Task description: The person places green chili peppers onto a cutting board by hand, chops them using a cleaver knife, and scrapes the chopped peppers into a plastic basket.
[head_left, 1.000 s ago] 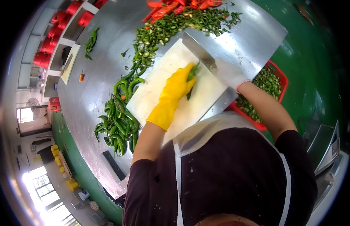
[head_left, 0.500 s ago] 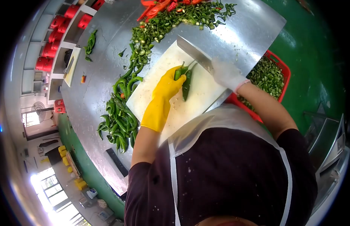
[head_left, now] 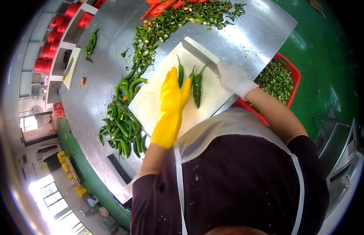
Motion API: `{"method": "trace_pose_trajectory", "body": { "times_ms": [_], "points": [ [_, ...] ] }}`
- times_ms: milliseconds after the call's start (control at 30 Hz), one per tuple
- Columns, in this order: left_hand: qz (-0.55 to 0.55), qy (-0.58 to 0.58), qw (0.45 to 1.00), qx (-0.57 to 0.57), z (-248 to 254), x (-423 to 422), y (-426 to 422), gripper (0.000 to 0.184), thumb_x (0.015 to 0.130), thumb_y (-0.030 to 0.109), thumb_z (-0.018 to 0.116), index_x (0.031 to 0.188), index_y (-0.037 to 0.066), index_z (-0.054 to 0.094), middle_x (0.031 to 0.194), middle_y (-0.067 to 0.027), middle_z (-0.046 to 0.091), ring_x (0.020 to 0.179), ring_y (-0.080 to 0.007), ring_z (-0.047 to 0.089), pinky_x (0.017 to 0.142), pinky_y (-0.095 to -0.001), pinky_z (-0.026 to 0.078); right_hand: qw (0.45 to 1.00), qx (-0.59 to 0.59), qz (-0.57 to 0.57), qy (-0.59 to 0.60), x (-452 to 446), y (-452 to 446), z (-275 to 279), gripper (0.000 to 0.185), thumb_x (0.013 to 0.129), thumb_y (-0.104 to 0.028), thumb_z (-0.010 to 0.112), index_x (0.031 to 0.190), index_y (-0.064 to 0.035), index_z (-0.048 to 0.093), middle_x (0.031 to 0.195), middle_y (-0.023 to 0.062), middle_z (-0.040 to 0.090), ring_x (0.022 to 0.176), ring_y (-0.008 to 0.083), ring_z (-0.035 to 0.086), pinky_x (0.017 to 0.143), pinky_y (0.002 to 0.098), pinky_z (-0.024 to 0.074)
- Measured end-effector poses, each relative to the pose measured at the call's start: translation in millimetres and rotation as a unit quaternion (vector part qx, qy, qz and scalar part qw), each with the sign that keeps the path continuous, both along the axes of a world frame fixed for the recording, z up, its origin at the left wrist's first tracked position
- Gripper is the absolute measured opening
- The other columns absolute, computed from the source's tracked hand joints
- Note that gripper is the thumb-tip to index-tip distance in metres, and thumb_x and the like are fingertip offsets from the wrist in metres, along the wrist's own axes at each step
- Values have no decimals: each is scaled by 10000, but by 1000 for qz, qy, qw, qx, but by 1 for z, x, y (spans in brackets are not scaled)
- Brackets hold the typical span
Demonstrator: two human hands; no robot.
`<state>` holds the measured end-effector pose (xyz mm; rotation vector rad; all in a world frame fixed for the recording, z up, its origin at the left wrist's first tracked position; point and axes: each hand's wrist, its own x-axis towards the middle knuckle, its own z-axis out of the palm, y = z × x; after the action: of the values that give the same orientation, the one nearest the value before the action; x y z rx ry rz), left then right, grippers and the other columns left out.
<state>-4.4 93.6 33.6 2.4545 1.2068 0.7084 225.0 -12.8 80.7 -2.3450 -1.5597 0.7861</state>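
My left hand (head_left: 173, 100), in a yellow rubber glove, lies over the white cutting board (head_left: 150, 98) with fingers stretched and the thumb apart. Several green chili peppers are right beside it. One pepper (head_left: 180, 75) shows between thumb and fingers. The larger pepper (head_left: 197, 90) rests to the right of the thumb, and another is partly hidden by the thumb. In a white glove, my right hand (head_left: 233, 77) is closed round the handle of a broad knife (head_left: 197, 53). The blade lies along the board's upper right side, apart from the peppers.
Whole green chilies (head_left: 123, 125) are heaped left of the board on the metal table (head_left: 107, 62). Cut green pieces (head_left: 178, 21) and red peppers (head_left: 162, 7) lie beyond it. A red basket (head_left: 296, 78) of chopped greens stands at the right. A dark-edged strip (head_left: 120, 169) lies near the table's left edge.
My left hand has opened and let go of the peppers, which now lie more spread out. The right hand, blurred before, is now steady, with the knife in nearly the same place.
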Motion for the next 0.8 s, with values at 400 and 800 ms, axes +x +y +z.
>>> {"method": "trace_pose_trajectory", "body": {
  "times_ms": [400,800],
  "points": [
    [-68,115,991,-23,-3,-3,51,351,995,247,644,1301,95,719,1080,-227,750,1021,-457,681,872,-516,540,1000,-7,11,-12,5,2,-3,340,1036,-237,546,1256,21,567,1019,310,731,1010,507,714,933,595,543],
    [-37,53,997,-51,12,-5,-15,513,892,215,783,1342,-7,677,1180,-228,742,1102,-427,690,969,-485,537,1000,-20,21,-12,4,4,6,350,1029,-259,551,1239,21,561,1025,306,728,987,507,716,894,606,543]
  ]
}}
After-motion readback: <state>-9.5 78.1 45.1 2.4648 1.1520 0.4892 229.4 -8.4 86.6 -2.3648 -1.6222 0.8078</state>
